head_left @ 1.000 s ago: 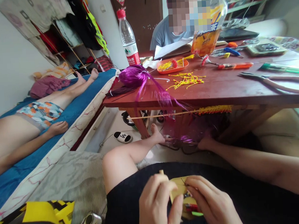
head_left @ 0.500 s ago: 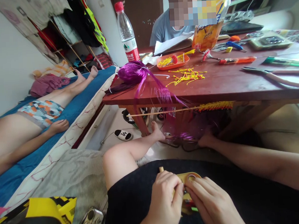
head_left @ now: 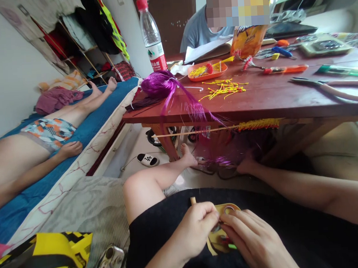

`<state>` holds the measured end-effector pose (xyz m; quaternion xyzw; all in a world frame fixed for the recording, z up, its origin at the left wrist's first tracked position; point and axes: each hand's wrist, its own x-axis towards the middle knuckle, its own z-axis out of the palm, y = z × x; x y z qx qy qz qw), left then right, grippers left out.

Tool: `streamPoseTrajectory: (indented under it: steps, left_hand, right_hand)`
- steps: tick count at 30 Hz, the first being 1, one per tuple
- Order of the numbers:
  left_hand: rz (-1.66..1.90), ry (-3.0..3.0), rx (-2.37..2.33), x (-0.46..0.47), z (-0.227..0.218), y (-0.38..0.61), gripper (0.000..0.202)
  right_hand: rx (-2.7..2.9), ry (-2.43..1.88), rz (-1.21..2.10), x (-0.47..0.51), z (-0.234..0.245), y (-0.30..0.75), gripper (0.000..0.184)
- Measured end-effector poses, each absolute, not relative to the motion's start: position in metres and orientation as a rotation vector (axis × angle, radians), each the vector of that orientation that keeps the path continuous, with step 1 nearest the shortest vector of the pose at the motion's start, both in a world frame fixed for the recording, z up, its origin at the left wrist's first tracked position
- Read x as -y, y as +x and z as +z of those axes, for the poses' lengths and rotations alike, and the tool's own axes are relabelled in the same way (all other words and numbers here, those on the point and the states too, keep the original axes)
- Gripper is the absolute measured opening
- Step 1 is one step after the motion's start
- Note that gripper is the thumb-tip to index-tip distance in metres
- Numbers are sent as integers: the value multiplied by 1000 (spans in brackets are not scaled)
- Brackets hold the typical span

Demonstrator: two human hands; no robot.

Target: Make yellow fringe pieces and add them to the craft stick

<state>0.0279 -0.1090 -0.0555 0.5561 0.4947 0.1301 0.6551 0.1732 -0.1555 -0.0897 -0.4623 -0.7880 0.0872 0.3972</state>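
Over my lap, my left hand point(head_left: 197, 229) is closed, thumb and forefinger pinched together. My right hand point(head_left: 253, 236) meets it fingertip to fingertip, also in a pinch. Whatever lies between the fingers is too small to make out. Below both hands a yellow tray point(head_left: 216, 244) rests on black cloth point(head_left: 154, 231) across my thighs. A metal ring point(head_left: 229, 208), like a scissors handle, shows at the tray's far end. Small dark, red and green items point(head_left: 232, 246) sit in it, partly covered by my right hand. The tip of a wooden stick point(head_left: 193, 200) pokes out beyond my left hand.
On the red table point(head_left: 172, 115) are purple threads point(head_left: 158, 86), yellow stems point(head_left: 224, 89), an orange dish point(head_left: 207, 71), pliers point(head_left: 326, 87) and a bottle point(head_left: 152, 39). One person point(head_left: 194, 31) sits behind it; another point(head_left: 53, 132) lies on the bed at left. A phone point(head_left: 107, 263) lies beside me.
My left hand has turned and shifted slightly, so its pinch and more of the tray show now. My right hand stays almost in place. The person across the table has moved slightly right.
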Motion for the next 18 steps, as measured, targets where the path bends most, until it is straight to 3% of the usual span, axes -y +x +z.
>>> streamPoseTrajectory:
  steps: [2, 7, 12, 15, 18]
  left_hand:
    - [323, 1069, -1087, 109, -57, 30, 24]
    - [349, 758, -1110, 113, -60, 32, 18]
    - [388, 913, -1097, 115, -56, 33, 22]
    - [457, 1403, -1205, 117, -54, 34, 27]
    - [485, 1860, -1262, 121, -55, 33, 26]
  right_hand:
    - [1968, -1140, 221, 157, -90, 175, 17]
    - [2018, -1021, 242, 161, -92, 182, 32]
    - [1979, -1032, 301, 158, -87, 182, 27]
    - [1823, -1157, 612, 156, -84, 178, 17]
    - [1570, -1274, 1201, 154, -81, 174, 18]
